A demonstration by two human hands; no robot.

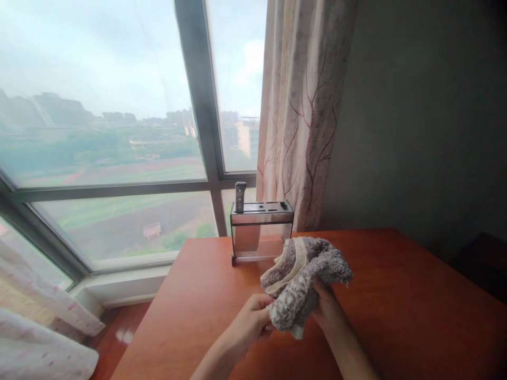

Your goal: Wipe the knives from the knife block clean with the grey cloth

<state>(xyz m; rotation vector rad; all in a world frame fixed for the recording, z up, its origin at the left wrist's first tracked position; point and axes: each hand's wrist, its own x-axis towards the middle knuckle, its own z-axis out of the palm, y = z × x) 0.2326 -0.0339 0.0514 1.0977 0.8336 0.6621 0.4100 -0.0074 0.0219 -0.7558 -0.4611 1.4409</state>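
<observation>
A bunched, fluffy grey towel (322, 261) with cream edging is held up over the table, between both hands. At its lower left edge, my left hand (255, 316) pinches it, fingers closed. My right hand (327, 303) grips the towel from below on the right; most of its fingers are hidden under the folds. Whether anything lies inside the towel I cannot tell. Just behind it, a knife block (261, 219) with clear sides and a slotted dark top stands upright. A dark handle (240, 197) sticks up from its left end.
The reddish-brown wooden table (190, 306) spreads under the hands. Behind it are a large framed window (212, 121) and a patterned curtain (303, 116). Another light curtain (43, 338) hangs low at the left, and a dark wall (412, 116) rises at the right.
</observation>
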